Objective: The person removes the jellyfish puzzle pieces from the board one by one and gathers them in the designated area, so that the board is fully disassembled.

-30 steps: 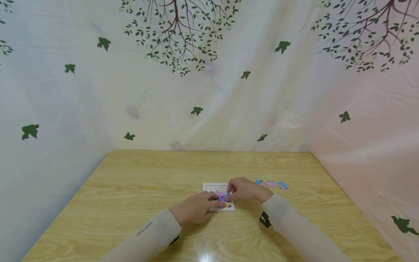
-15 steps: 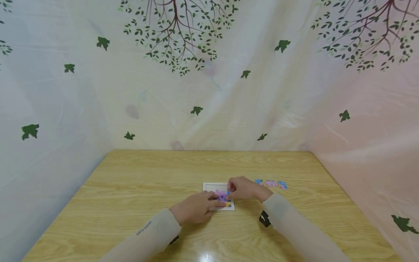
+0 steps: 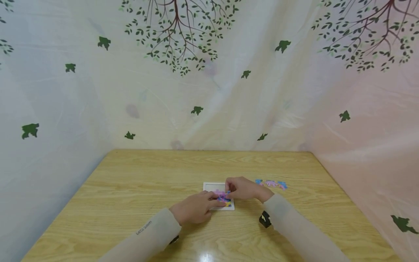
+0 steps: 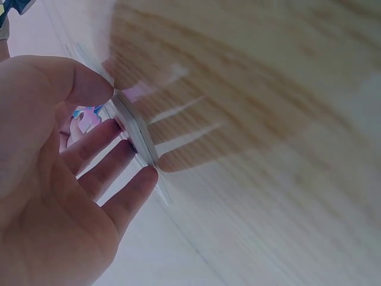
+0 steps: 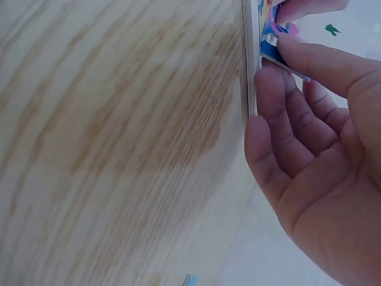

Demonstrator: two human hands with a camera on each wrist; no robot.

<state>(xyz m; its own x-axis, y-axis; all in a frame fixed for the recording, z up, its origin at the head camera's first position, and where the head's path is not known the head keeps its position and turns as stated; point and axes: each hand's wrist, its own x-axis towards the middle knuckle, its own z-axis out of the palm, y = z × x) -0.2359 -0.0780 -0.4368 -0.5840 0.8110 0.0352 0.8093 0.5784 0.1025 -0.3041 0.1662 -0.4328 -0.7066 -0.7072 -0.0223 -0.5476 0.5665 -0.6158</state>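
A white-rimmed puzzle tray point(image 3: 214, 183) lies on the table with pink, blue and yellow pieces point(image 3: 218, 192) in its near right part. My left hand point(image 3: 195, 209) rests over those pieces from the left; in the left wrist view its thumb and extended fingertips touch the tray edge point(image 4: 141, 136). My right hand point(image 3: 244, 188) is over the tray's right side. The right wrist view shows its thumb and a finger pinching a blue piece point(image 5: 275, 52), tilted at the tray edge point(image 5: 251, 65), with the other fingers along that edge. Fingers hide part of the picture.
Several loose pink and blue pieces point(image 3: 271, 183) lie on the wooden table point(image 3: 157, 171) beyond my right wrist. A pale curtain with printed leaves point(image 3: 229, 109) hangs behind the table and along both sides.
My right fingertips have shifted slightly left over the tray. The left hand stays in place, and the loose pieces have not moved.
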